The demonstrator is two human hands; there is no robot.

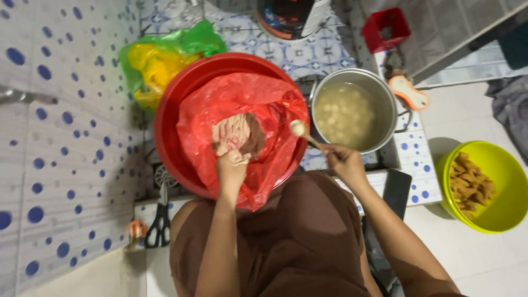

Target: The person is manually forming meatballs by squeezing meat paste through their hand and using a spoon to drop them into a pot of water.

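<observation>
It was a home kitchen: a tiled wall (60, 165), a steel pot (352, 113) and a red basin (170, 110) lay beyond the hands.

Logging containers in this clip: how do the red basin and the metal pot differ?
The red basin is plastic, wide and shallow; the metal pot is steel, narrower and deeper. The red basin holds a red plastic bag of pinkish-brown paste; the metal pot holds cloudy water with pale balls. The left hand is over the basin, not the pot. Both are round and sit side by side.

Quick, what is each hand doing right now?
Left hand: closed, squeezing pinkish-brown paste in the red plastic bag.
Right hand: closed, holding a spoon carrying a pale ball, beside the metal pot.
</observation>
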